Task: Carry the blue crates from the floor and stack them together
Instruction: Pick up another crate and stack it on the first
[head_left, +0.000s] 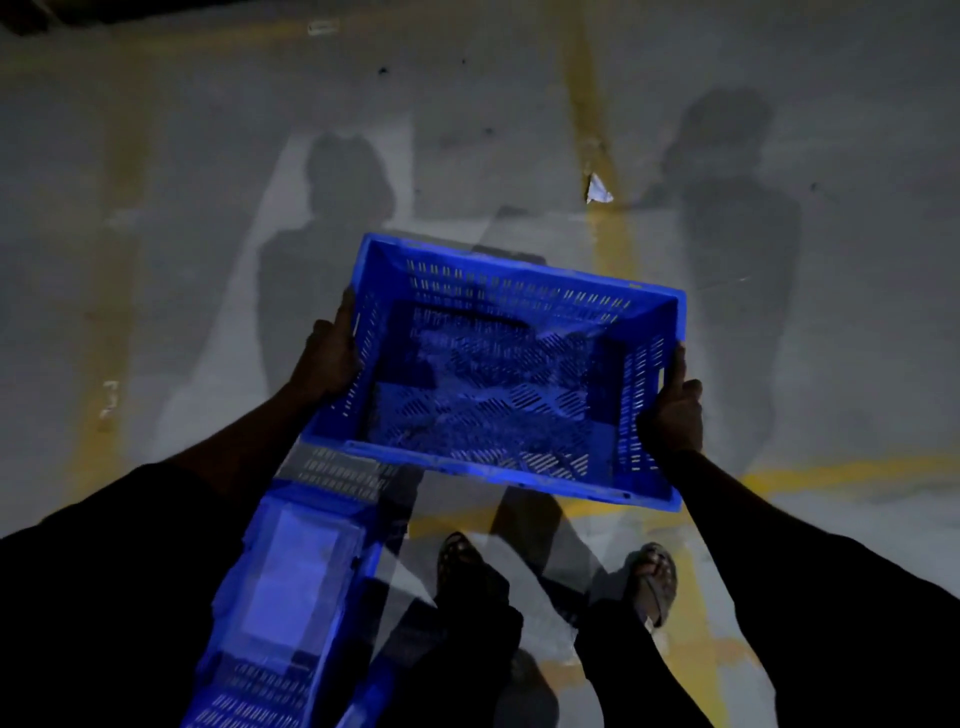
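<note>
A blue slotted crate (519, 291) hangs in the air in front of me, open side up and empty, tilted slightly. My left hand (330, 353) grips its left wall near the rim, fingers curled over the edge. Gripping the right wall by its handle slot is my right hand (675, 410). A second blue crate (291, 587) stands on the floor at the lower left, partly under the held one and beside my left leg.
The dim grey concrete floor (208, 182) carries yellow painted lines (613, 244). A white paper scrap (598, 189) lies ahead on one line. My sandalled feet (655, 577) stand just behind the held crate. Shadows of me fall on the floor ahead.
</note>
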